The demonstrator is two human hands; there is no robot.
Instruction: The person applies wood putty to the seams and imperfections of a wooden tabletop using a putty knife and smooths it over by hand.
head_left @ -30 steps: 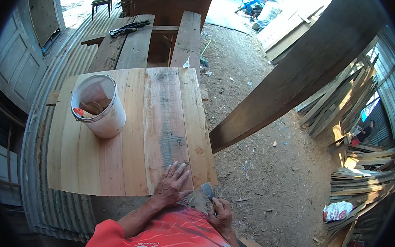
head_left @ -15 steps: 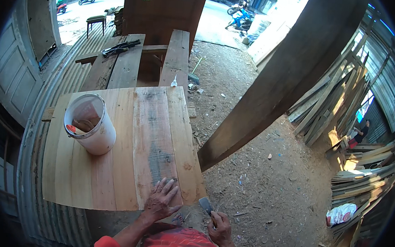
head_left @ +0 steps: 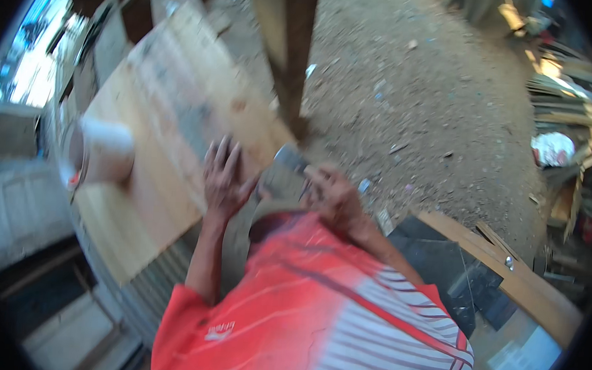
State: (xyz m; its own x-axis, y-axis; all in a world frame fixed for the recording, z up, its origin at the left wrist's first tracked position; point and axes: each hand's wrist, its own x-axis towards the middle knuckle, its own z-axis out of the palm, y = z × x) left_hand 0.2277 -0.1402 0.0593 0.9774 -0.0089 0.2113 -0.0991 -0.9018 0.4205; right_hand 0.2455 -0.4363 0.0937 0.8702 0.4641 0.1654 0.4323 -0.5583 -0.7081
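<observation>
My left hand (head_left: 224, 183) lies with spread fingers at the near edge of the wooden panel (head_left: 166, 146), a top made of joined planks with a grey-stained strip. It holds nothing. My right hand (head_left: 336, 197) grips a putty knife (head_left: 291, 159), its flat blade pointing at the panel's corner. Whether the blade touches the wood I cannot tell. On the panel's left part stands a white bucket (head_left: 111, 152), blurred by motion; an orange-red bit shows at its rim, and its contents are hard to see.
A thick wooden post (head_left: 287, 55) rises just past the panel's far right corner. Dark sheets (head_left: 434, 261) and a long board (head_left: 507, 272) lie to my right. Stacked planks (head_left: 565, 100) and a white sack (head_left: 554, 149) line the far right. A pale panelled door (head_left: 23, 209) stands left.
The view has swung right and down, so the panel and bucket appear turned and further left. My left hand stays spread at the panel's edge; the right still holds the putty knife.
</observation>
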